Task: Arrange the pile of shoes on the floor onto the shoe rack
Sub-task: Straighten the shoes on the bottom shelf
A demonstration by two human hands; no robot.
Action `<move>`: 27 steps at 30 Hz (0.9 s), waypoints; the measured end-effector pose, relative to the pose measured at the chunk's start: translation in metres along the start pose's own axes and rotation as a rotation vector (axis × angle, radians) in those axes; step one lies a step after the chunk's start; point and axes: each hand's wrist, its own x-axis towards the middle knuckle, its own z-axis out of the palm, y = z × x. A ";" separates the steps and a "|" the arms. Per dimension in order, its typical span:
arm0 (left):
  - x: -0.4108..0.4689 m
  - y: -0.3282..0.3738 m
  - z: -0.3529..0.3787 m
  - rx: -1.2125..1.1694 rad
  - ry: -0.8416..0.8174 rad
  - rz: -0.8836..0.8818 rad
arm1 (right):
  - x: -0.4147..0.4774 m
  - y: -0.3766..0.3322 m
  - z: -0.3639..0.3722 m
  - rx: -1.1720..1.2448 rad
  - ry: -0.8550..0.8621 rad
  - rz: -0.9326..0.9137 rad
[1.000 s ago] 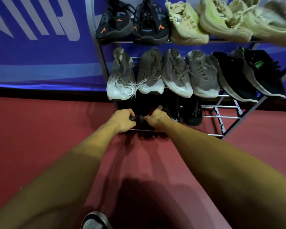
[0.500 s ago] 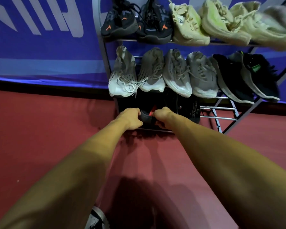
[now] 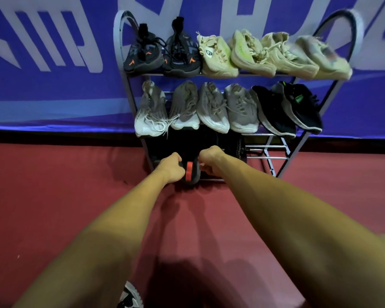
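While both bare arms stretch forward in the head view, the left hand (image 3: 171, 167) and right hand (image 3: 211, 160) meet at the bottom tier of the shoe rack (image 3: 129, 90). Between them sits a black shoe (image 3: 190, 173) with a red heel tab, its heel poking out over the front bar toward the person. The left hand's fingers are curled round the heel's left side. The right hand's fingers are curled against its right side, touching it.

Just past the hands, the bottom tier holds more dark footwear deep in shadow. Beyond the right hand stands a lettered dark shoe (image 3: 240, 150), and further to that hand's outer side lie bare bars (image 3: 267, 152).

Above the hands, the middle tier carries four grey shoes (image 3: 209, 107) side by side, with two black shoes with green tags (image 3: 287, 110) out past the right hand. Higher up, the top tier holds two dark shoes with orange marks (image 3: 162, 54) over the left hand and four cream shoes (image 3: 265, 54) stretching off above the right.

Under the forearms spreads a red floor (image 3: 53, 185); a blue banner (image 3: 53, 96) runs behind the rack. Near the left elbow, a grey shoe (image 3: 129, 296) shows at the lower edge.
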 end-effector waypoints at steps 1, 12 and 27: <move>0.000 -0.003 0.001 0.006 -0.005 -0.009 | -0.001 0.003 0.001 0.000 0.009 0.011; 0.030 -0.033 0.001 0.073 -0.097 -0.068 | 0.042 0.021 0.016 -0.068 -0.011 0.025; 0.050 -0.036 0.014 -0.164 -0.129 -0.030 | 0.068 0.010 0.030 -0.110 -0.202 -0.032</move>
